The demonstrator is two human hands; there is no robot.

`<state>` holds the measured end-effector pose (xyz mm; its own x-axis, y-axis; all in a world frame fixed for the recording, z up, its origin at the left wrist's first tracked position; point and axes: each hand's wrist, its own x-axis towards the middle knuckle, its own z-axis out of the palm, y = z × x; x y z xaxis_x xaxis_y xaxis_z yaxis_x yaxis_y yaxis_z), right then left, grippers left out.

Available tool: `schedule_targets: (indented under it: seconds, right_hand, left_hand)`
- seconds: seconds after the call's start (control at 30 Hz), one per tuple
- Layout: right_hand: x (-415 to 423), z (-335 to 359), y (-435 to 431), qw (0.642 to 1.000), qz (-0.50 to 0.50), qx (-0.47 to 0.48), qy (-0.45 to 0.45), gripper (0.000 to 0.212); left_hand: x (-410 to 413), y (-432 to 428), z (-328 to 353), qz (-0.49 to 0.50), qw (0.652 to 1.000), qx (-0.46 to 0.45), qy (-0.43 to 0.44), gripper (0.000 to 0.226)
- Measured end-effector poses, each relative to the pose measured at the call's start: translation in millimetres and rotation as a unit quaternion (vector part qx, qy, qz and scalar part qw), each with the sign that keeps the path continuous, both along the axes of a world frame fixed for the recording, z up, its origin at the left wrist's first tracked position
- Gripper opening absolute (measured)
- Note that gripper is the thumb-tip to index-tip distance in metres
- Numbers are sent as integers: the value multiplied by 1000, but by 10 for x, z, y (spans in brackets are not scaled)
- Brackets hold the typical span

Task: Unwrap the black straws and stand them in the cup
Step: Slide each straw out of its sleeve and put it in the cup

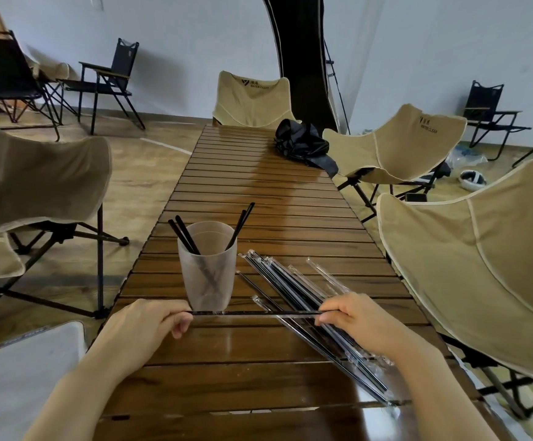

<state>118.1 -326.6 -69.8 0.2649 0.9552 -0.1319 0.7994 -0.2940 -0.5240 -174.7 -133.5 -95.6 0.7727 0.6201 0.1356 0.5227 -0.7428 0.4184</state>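
Printed dark on the backrest of the beige chair (pixel 252 103) at the far end of the table (pixel 258 192): "WATER CLEAR", beside a V-shaped logo (pixel 244 82) and two small characters too blurred to read. Same "WATER CLEAR" print, tilted, on the backrest of the second beige chair (pixel 395 151) off the table's far right corner. Nothing else legible.

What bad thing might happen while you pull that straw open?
The held straw, stretched between the left hand and right hand, is right by the cup; a jerk might tip it and its standing straws. The right hand is over the wrapped pile and might sweep some off the table.
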Motion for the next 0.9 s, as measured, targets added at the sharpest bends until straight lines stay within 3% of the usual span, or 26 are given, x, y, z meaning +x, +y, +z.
schedule_targets:
  seconds: [0.2, 0.37, 0.57, 0.73, 0.9]
  right_hand:
    - [119, 46, -133, 998, -48, -10, -43, 21]
    - [-36, 67, -40, 999, -18, -21, -33, 8]
    - [-156, 125, 114, 999, 12, -11, -52, 34]
    - [-119, 101, 45, 1000, -21, -16, -3, 26]
    - [-18, 127, -51, 997, -71, -12, -18, 23]
  left_hand:
    - [-46, 48, -19, 6, 1000, -18, 8, 29]
    - [111, -95, 58, -64, 996, -59, 22, 23]
    - [291, -258, 92, -102, 993, -63, 20, 20]
    - [228, -210, 105, -90, 993, -70, 25, 22]
    - [90, -82, 23, -38, 999, -37, 9, 29]
